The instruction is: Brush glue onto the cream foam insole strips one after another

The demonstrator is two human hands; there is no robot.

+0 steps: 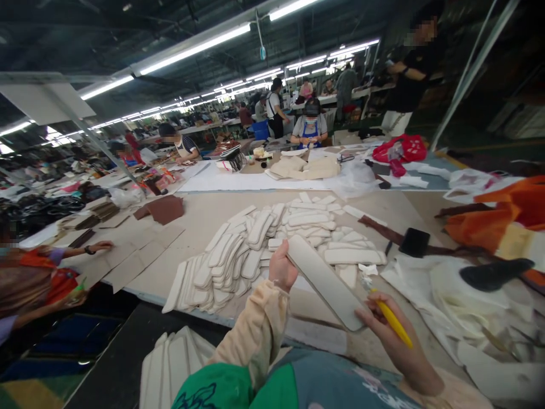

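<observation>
My left hand (283, 268) is closed on the upper end of a long, pale panel with rounded corners (326, 284), tilted above the table. In my right hand (394, 335) is a slim yellow-handled tool (394, 322); its pale tip is too blurred to name. A finger of that hand also touches the panel's lower end. Beyond my hands lies a large heap of similar cream pieces (230, 255), partly stacked and overlapping. More pieces (174, 363) stand in a row below the table edge, near my left sleeve.
On the right are a black flat object (414, 243), orange cloth (498, 216) and crumpled white sheeting (443, 289). A co-worker's hand (100, 246) rests by flat sheets at left. Brown folded material (162, 210) lies farther back. Another person (310, 130) sits across the table.
</observation>
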